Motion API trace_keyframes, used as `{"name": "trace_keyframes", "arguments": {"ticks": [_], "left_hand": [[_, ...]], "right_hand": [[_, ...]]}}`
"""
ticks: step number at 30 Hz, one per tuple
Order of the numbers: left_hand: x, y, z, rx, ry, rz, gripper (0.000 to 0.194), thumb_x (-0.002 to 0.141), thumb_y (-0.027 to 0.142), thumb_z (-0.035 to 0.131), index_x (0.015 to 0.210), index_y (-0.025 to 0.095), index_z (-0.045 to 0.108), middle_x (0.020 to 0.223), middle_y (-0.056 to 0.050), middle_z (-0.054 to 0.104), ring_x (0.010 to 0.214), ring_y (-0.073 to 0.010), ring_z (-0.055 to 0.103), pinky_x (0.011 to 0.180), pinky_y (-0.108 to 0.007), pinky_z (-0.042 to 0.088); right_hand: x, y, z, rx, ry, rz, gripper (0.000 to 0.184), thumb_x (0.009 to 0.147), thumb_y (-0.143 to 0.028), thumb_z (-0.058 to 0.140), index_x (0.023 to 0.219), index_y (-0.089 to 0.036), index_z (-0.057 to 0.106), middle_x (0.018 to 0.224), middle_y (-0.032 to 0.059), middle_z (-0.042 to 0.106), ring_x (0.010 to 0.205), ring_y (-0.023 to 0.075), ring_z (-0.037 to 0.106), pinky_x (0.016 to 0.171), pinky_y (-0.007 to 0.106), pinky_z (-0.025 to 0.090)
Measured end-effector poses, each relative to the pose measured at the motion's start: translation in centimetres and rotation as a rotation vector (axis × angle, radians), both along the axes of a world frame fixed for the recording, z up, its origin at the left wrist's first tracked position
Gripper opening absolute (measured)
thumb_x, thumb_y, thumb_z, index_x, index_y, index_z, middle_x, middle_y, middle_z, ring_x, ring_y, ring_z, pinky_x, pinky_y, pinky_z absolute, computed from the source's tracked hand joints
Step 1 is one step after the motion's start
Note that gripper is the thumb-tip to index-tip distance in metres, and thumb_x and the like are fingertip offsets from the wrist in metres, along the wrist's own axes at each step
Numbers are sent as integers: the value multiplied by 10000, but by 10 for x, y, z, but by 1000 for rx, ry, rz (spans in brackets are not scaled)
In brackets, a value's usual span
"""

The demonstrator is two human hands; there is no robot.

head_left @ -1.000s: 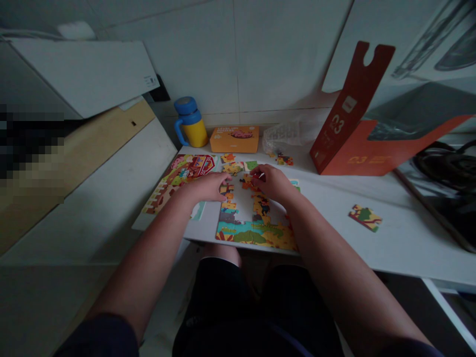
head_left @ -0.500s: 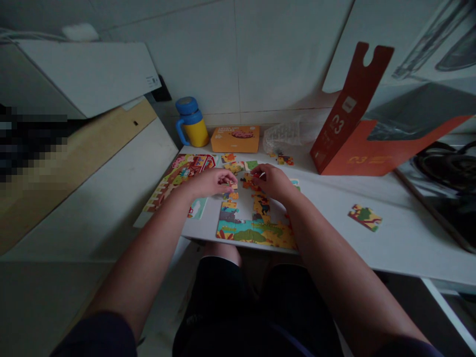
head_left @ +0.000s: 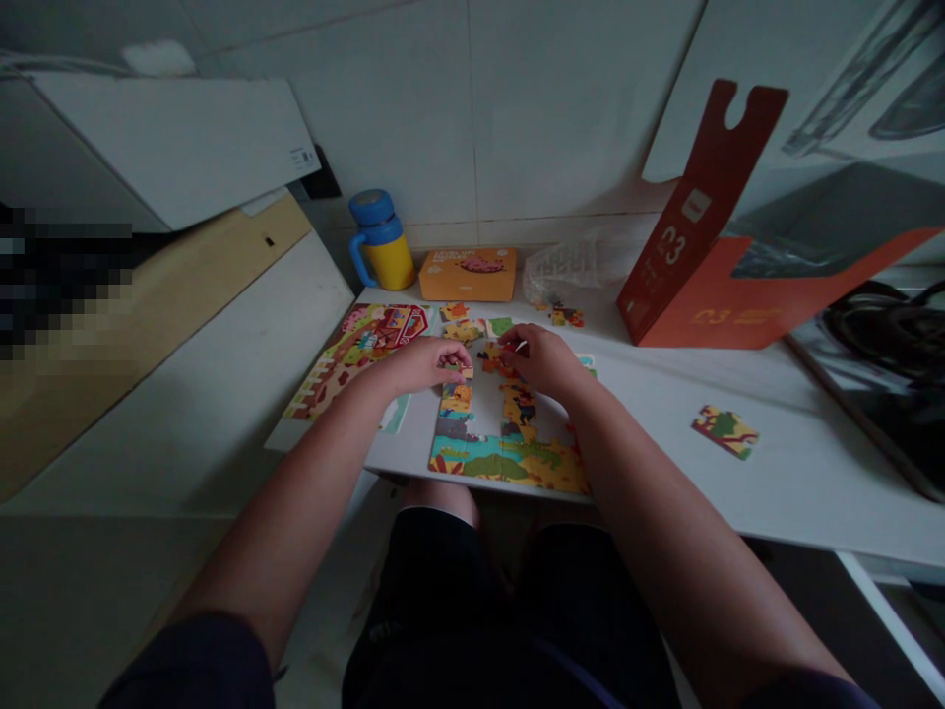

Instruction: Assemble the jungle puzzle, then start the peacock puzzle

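A partly built jigsaw puzzle (head_left: pixel 509 458) lies on the white table (head_left: pixel 664 414) near its front edge. My left hand (head_left: pixel 424 362) pinches a small yellow puzzle piece (head_left: pixel 465 370) at the top of the puzzle's left column. My right hand (head_left: pixel 542 359) is closed over a red and orange piece (head_left: pixel 496 362) at the puzzle's upper middle, with its fingers curled on it. Several loose pieces (head_left: pixel 472 325) lie just beyond both hands.
A finished farm puzzle sheet (head_left: pixel 354 354) lies to the left. At the back stand a blue and yellow mug (head_left: pixel 380 241), an orange box (head_left: pixel 467 274), a plastic bag (head_left: pixel 568 266) and a red cardboard sleeve (head_left: pixel 694 246). A small joined puzzle chunk (head_left: pixel 724 431) lies to the right.
My left hand has risen from lying flat on the puzzle's left column and now pinches a small piece, shifted slightly right. My right hand has hardly moved.
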State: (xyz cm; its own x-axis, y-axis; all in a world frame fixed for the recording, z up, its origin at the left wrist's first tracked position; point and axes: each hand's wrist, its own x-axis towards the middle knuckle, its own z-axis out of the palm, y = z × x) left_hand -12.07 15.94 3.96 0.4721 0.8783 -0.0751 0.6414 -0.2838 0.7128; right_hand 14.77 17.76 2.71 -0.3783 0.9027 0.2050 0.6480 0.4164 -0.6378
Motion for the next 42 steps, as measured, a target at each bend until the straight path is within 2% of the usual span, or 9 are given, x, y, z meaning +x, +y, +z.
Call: {"name": "trace_keyframes", "arguments": {"ticks": [5,12,16,21,24,30,36,42], "left_hand": [[-2,1,-6,6,14,-27,252,848,220,812,1094,229,753,1076,-18,807,934,-186,735,837,-297,557],[-3,-3,-5,155,161,-59,341,807,258,879,1126,235,762,1170,-36,782,1081,-226,716,986,-344,534],[-6,-4,-5,232,207,-80,357,806,294,898,1126,223,756,1202,-53,747,1135,-239,700,1020,-357,528],[-7,-4,-8,218,229,-60,374,802,280,904,1137,218,748,1191,-50,756,1116,-241,709,1005,-359,536],[-6,-4,-10,202,210,-33,419,779,257,918,1158,235,741,1198,-40,767,1104,-235,714,994,-357,541],[-5,-7,-9,196,233,-32,394,794,270,913,1154,243,754,1160,-40,771,995,-216,706,901,-340,541],[-4,-10,-9,182,219,-42,358,829,253,876,1166,243,755,1136,-35,767,918,-191,692,860,-320,531],[-3,-10,-8,161,182,-80,324,848,231,846,1157,239,753,1183,-41,756,956,-182,703,880,-306,547]], "right_hand": [[-1,-2,2,3,1,-2,187,940,-169,714,1118,-178,773,1055,81,798,842,179,692,780,268,482],[2,2,-2,-102,129,-73,166,955,-209,715,1111,-196,768,973,63,818,805,176,723,726,261,508],[5,2,-4,-264,236,25,148,960,-250,709,1079,-198,779,941,54,818,714,157,704,647,248,515],[0,-5,1,-336,175,104,122,943,-246,714,1019,-195,794,880,34,809,667,136,678,617,231,492],[-5,-7,2,-324,108,119,118,931,-217,723,1017,-201,801,927,32,819,685,130,680,636,231,491],[-9,-8,-4,-190,-14,160,108,913,-206,751,998,-213,817,902,21,818,760,150,706,705,241,495],[-8,-9,0,-111,-132,148,118,910,-237,751,978,-231,847,862,13,807,732,153,677,700,258,456],[-6,-9,0,-100,-153,161,148,927,-243,732,1004,-230,857,834,9,795,686,142,640,681,258,436]]}}
